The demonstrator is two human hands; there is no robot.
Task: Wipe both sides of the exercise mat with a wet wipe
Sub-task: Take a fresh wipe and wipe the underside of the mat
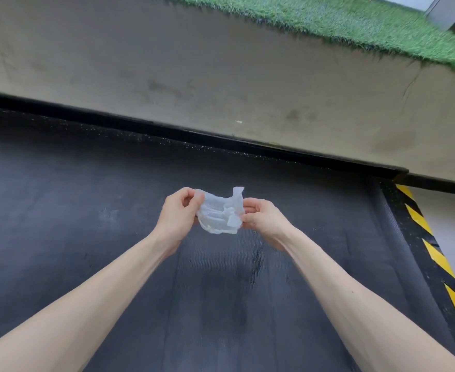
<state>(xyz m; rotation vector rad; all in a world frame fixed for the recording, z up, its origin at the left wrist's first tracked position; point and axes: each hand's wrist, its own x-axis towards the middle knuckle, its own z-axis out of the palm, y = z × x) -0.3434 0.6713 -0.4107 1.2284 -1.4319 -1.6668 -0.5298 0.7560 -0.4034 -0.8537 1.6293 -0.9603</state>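
2 hands hold a crumpled wet wipe (221, 214) above the black exercise mat (86, 224).
left hand (178, 213) and right hand (261, 217) each pinch a side of it, close together, mid-air.

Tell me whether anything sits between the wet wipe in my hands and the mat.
Nothing visible does. The left hand and right hand pinch the wet wipe in the air; the exercise mat below it lies bare.
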